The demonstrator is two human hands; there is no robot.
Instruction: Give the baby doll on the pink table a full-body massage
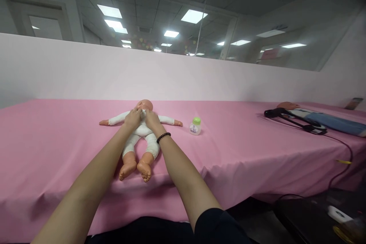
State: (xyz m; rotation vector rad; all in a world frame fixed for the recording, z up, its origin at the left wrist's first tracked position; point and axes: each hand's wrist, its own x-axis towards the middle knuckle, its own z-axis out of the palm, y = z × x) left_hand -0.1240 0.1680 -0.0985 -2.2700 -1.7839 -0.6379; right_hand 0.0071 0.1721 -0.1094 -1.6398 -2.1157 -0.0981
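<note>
A baby doll (142,129) with a white cloth body and bare plastic feet lies on its back, arms spread out to both sides. My left hand (133,119) rests on its upper chest just below the head, with fingers bent against the cloth. Opposite it, my right hand (153,120) presses on the other side of the chest, its fingers also curled in; a dark bead bracelet circles that wrist. The fingertips are partly hidden and small. Right of the doll's outstretched arm stands a small clear bottle (195,127) with a green cap.
A pink cloth (228,137) covers the long table, hanging over its front edge. Farther right lie a second doll in blue (334,120) and a black lamp-like device (297,121) with a cord. A dark chair or stool (303,217) stands lower right. Behind is a white wall (171,76) under glass.
</note>
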